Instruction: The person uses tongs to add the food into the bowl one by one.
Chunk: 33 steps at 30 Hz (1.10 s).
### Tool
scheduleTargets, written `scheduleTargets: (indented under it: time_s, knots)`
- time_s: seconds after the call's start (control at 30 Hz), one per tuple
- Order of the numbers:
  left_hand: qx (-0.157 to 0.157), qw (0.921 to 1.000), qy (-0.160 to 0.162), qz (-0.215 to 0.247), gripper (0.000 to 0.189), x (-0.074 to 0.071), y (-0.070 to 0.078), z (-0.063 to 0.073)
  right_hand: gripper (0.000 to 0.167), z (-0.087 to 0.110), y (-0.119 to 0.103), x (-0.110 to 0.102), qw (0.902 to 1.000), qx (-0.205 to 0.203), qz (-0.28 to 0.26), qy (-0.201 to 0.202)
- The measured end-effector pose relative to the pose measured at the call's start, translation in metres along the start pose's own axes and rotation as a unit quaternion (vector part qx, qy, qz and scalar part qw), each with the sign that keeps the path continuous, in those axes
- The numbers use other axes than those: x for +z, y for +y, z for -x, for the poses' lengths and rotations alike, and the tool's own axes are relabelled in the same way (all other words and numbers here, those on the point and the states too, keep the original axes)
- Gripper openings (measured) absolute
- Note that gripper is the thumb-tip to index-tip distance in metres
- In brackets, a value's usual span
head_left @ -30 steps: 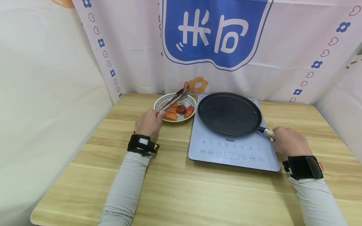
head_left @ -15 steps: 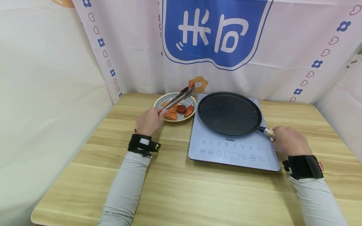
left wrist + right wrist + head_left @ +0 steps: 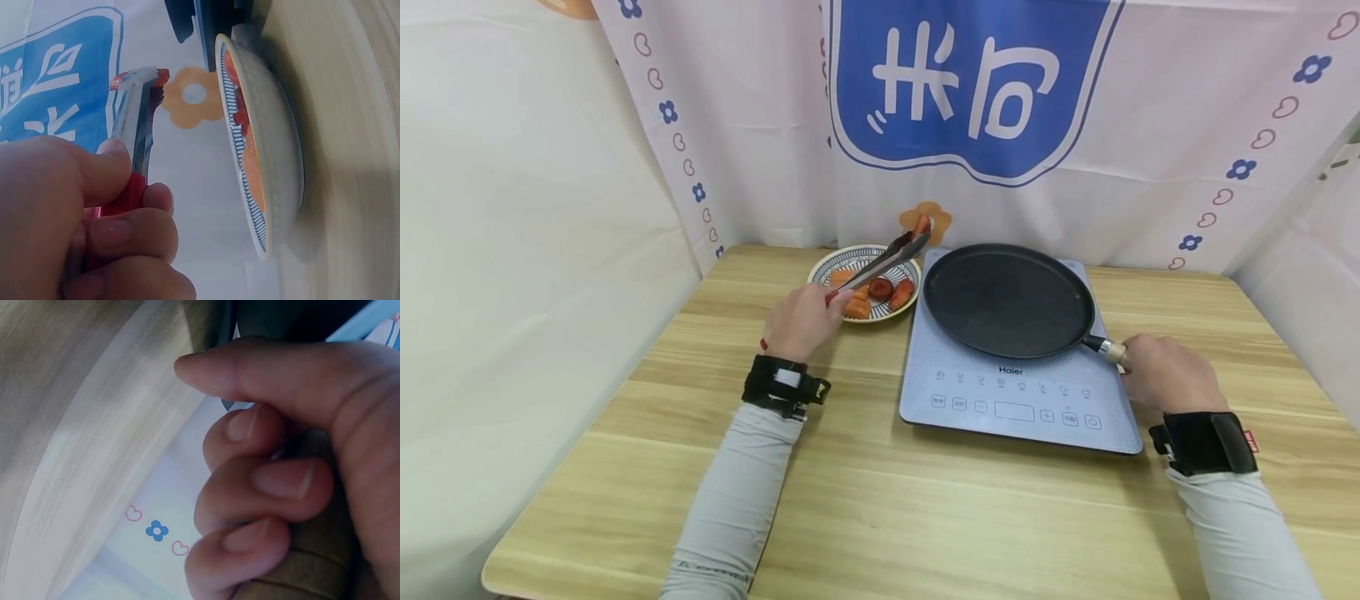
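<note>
My left hand (image 3: 805, 321) grips a pair of tongs (image 3: 880, 267) by the red handle. Between the tong tips is a reddish sausage piece (image 3: 922, 225), raised above the plate's far right rim. Below the tongs, a patterned plate (image 3: 822, 265) carries orange cut pieces (image 3: 856, 308), a dark red round slice (image 3: 881, 289) and another red sausage piece (image 3: 902, 293). My right hand (image 3: 1172, 375) holds the wooden handle (image 3: 306, 569) of a flat black pan (image 3: 1007, 304). The pan's cooking surface shows bare.
Under the pan lies a pale Haier induction cooktop (image 3: 955, 392) with touch buttons along its front. A wooden table (image 3: 865, 508) supports everything. Behind it hangs a printed white cloth (image 3: 760, 125) close to the plate and cooktop.
The left hand has moved slightly right, carrying the tongs and the sausage piece from over the plate toward the pan. The right hand and pan stay in place.
</note>
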<state>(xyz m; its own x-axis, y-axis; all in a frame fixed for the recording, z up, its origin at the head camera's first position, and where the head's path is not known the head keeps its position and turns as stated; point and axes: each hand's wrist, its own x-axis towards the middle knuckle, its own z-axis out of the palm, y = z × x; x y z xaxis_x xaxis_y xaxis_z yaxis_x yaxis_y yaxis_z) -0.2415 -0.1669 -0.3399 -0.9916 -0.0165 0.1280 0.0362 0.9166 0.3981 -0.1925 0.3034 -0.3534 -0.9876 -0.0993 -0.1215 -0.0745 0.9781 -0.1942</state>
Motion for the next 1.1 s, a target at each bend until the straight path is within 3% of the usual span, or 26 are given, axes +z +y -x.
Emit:
scheduleTargets:
  time_s: [0.87, 1.1]
  knots:
    - [0.075, 0.9947, 0.055, -0.044, 0.049, 0.004, 0.024, 0.009, 0.004, 0.002, 0.001, -0.001, 1.0000, -0.003, -0.002, 0.003]
    - [0.101, 0.9903, 0.077, -0.055, 0.036, 0.007, 0.029, 0.011, 0.005, 0.001, 0.002, 0.000, 1.0000, -0.003, 0.002, 0.007]
